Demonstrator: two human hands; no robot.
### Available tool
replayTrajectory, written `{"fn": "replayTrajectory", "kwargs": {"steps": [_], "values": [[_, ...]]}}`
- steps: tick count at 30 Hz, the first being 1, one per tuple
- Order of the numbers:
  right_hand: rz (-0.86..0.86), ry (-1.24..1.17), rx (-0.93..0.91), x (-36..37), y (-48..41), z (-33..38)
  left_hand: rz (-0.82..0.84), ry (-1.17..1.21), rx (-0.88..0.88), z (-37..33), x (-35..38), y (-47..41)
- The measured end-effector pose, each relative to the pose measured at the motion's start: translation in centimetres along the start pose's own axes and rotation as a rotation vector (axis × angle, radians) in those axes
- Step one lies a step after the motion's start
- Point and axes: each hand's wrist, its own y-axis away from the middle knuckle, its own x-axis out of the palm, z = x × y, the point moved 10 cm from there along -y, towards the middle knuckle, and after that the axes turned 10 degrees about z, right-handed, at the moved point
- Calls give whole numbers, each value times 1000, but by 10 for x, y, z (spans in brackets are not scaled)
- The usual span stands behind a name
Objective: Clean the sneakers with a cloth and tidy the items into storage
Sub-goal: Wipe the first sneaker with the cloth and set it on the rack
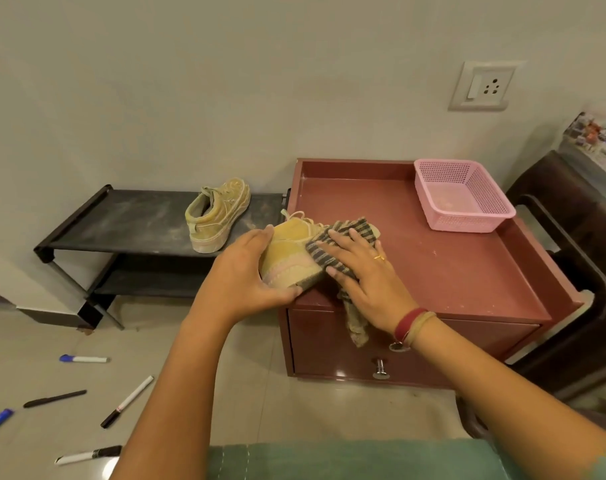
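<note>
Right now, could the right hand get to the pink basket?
Probably yes. The right hand presses the cloth on the sneaker, and only bare cabinet top lies between it and the pink basket.

sneaker (289, 252) on cabinet (443, 268), basket (462, 195) behind; second sneaker (218, 214) on rack (128, 220) left

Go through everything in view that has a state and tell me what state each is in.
held sneaker: on the cabinet, gripped by the left hand
cloth: pressed onto that sneaker by the flat right hand, end dangling
second sneaker: upright on the rack, untouched
pink basket: upright, looks empty
drawer: shut
markers: capped, lying on the floor
</note>
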Motion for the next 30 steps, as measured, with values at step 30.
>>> {"fn": "replayTrajectory", "kwargs": {"steps": [30], "values": [[34, 42, 70, -6, -16, -4, 96, 7, -87, 8, 21, -10]]}}
